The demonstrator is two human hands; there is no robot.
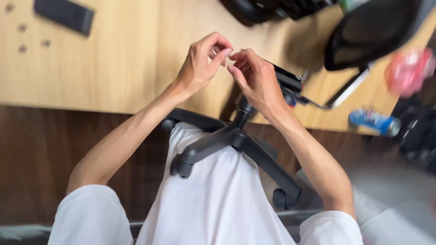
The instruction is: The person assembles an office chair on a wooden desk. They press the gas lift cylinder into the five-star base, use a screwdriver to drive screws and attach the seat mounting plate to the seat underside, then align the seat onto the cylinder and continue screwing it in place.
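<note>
head view looks down on the left hand point(200, 61) and right hand point(254, 77), raised together over the pale wooden desk point(113, 68). fingers of both hands are pressed tip to tip, pinching something too small to make out. below them stands the black five-legged swivel chair base point(231, 140) with castors, its column upright. judging by this, a steady grip close above the column suits such a tiny part. a blurred blue wrapped package point(374, 121) lies at the desk's right edge, a pink crumpled bag point(408, 70) beyond
</note>
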